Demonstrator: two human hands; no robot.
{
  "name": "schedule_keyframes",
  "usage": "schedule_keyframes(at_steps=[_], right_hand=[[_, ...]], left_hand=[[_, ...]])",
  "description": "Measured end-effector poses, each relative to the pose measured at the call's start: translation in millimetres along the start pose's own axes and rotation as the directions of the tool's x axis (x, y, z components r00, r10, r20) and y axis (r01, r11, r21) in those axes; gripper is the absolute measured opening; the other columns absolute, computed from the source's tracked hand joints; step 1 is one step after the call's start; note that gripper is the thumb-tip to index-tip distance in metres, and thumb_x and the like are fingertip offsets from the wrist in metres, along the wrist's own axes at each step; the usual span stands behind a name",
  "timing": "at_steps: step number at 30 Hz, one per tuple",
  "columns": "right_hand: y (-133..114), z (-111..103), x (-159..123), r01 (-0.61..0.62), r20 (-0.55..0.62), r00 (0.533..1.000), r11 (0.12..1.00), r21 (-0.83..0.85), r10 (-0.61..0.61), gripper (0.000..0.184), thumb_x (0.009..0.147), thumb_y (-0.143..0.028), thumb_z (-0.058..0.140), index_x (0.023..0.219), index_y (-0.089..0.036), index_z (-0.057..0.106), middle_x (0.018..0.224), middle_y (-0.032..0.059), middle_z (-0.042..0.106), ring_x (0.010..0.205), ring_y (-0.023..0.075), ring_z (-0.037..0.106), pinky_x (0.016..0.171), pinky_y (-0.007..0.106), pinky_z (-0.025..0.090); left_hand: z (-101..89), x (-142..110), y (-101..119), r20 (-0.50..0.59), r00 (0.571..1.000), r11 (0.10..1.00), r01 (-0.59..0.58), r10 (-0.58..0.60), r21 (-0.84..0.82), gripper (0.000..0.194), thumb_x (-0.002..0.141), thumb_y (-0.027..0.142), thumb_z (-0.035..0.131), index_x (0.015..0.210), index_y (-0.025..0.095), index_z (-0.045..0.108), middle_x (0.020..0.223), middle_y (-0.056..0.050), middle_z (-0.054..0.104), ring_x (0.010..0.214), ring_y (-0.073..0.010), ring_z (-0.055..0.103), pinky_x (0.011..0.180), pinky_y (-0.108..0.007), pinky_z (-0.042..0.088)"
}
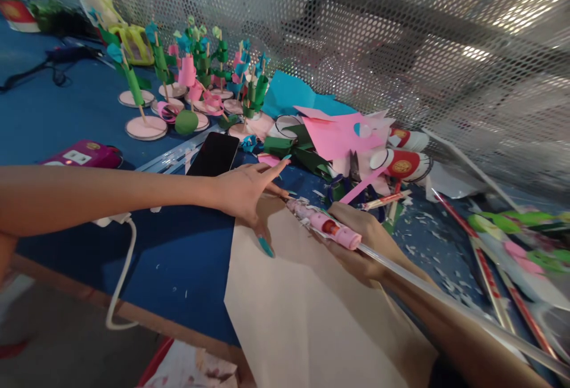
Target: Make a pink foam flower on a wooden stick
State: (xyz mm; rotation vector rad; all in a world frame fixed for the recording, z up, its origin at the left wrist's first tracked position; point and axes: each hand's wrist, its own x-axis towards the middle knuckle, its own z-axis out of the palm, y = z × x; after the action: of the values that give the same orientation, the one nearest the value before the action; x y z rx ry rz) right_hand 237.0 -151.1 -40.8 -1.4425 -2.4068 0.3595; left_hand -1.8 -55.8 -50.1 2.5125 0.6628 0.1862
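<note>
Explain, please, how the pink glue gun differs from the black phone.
The pink glue gun is held in the right hand, while the black phone lies flat, not held. The glue gun is rounded, with a clear rod extending from its rear; the phone is a flat slab. The glue gun is pink with an orange-red patch, the phone black. Both are longer than wide.
</note>
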Motion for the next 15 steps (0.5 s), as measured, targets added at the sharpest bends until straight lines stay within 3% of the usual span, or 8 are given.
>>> schedule_keyframes(at_steps=[7,15], right_hand=[[5.2,-3.9,-4.8,-0.063,0.018,0.998,0.997,-0.035,0.063,0.021,0.071,-0.03,0.048,0.065,-0.024,0.028,0.063,-0.0023,0.041,0.051,0.0139,0.037,0.05,0.027,0.026],[8.2,-10.9,-17.9,-0.055,0.006,0.998,0.998,-0.037,0.055,0.016,0.073,-0.029,0.045,0.065,-0.024,0.033,0.062,-0.001,0.042,0.053,0.0155,0.04,0.05,0.028,0.028]], left_hand=[[-0.1,0.6,-0.2,0.008,1.0,1.0,0.001,-0.001,0.003,0.144,0.047,0.069,0.072,0.144,0.009,-0.016,0.131,-0.012,0.055,0.136,-0.0316,0.02,0.106,-0.04,0.017],[0.5,0.8,-0.9,0.008,1.0,1.0,0.009,-0.009,0.01,0.142,0.048,0.066,0.074,0.144,0.011,-0.015,0.131,-0.01,0.055,0.135,-0.0312,0.021,0.106,-0.042,0.017]])
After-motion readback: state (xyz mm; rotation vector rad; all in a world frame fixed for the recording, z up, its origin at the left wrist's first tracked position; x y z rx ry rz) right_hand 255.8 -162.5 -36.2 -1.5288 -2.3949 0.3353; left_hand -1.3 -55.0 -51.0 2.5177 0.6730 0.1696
